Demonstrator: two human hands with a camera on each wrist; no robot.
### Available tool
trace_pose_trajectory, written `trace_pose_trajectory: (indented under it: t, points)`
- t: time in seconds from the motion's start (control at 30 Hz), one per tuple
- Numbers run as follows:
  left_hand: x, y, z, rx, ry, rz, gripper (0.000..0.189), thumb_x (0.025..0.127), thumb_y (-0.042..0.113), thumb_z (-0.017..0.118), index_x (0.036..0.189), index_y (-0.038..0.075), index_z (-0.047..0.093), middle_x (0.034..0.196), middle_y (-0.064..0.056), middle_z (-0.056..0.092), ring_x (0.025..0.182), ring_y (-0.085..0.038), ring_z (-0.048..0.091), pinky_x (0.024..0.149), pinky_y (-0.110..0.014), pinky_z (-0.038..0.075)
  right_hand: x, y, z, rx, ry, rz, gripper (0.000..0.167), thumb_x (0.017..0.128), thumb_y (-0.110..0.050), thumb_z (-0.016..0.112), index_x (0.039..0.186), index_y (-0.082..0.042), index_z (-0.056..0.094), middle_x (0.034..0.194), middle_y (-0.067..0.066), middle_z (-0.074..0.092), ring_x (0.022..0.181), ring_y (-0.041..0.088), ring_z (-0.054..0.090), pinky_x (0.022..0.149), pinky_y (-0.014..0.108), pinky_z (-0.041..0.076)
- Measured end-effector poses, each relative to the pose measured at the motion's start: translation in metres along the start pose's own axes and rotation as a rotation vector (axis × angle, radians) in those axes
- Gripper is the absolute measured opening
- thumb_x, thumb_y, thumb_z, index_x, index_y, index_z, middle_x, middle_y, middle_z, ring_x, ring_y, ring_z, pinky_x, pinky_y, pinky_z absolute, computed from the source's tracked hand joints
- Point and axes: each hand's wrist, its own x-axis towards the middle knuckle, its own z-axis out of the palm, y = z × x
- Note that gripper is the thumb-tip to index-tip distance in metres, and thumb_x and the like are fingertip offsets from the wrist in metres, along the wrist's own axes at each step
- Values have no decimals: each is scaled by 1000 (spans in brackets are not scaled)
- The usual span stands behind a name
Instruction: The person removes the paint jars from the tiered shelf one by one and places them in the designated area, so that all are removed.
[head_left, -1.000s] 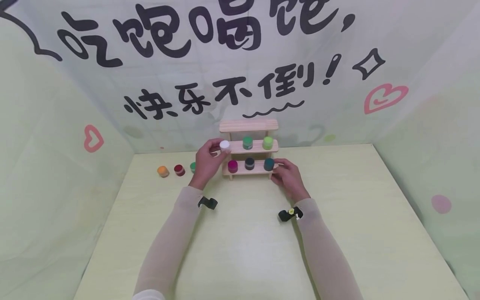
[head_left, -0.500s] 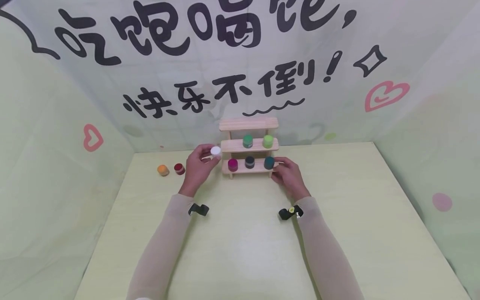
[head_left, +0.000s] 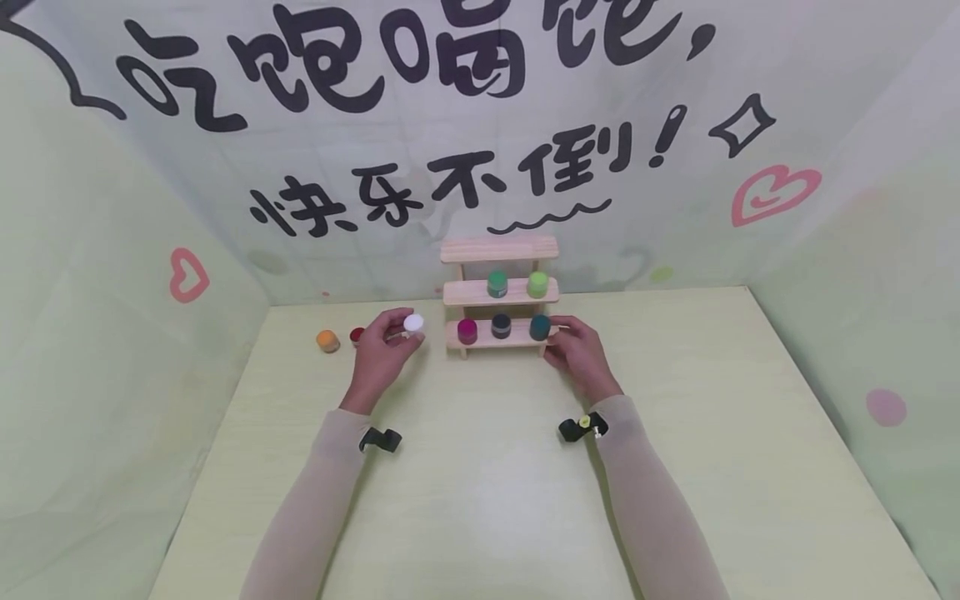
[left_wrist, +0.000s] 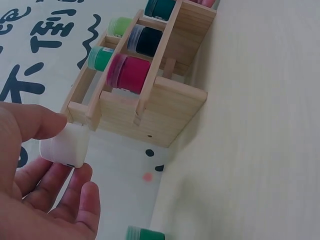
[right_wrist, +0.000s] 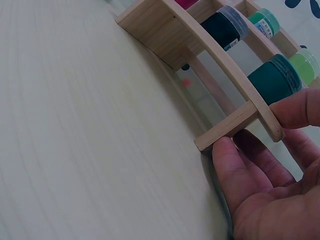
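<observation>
Left hand has the white jar pinched between thumb and fingers, off the left end of the wooden stand, a gap between them. Red jar, half hidden behind that hand! Green jar, chopped by the left wrist view's lower edge. White jar's top faces up, axis roughly upright; the stand runs lengthwise left to right. Right hand grips its right end, some fingertips concealed. Table stretches wide in front, back edge just behind.
</observation>
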Motion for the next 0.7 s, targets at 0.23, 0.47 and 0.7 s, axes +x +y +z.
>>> trace_pose_trajectory:
  t: [0.23, 0.47, 0.7]
  points:
    - [-8, -11, -9, -2, 2, -16, 47, 93, 16, 81, 136, 15, 64, 136, -8, 68, 125, -27, 66, 101, -33, 61, 0, 0, -1, 6, -2, 0, 43, 96, -4, 60, 138, -12, 63, 110, 5, 73, 93, 17, 70, 80, 23, 63]
    - [-13, -24, -18, -18, 14, -43, 47, 93, 17, 82, 136, 14, 65, 137, -9, 67, 125, -28, 67, 92, -19, 60, 0, 1, -1, 6, 0, 7, 46, 94, -3, 60, 139, -12, 64, 113, 7, 73, 94, 18, 70, 80, 23, 63]
    - [-16, -33, -30, 29, 23, -76, 46, 94, 18, 81, 136, 16, 65, 142, -8, 66, 129, -29, 67, 100, -30, 61, 0, -1, -1, 2, -3, 1, 45, 94, -4, 60, 138, -13, 64, 111, 6, 73, 92, 17, 71, 79, 23, 64]
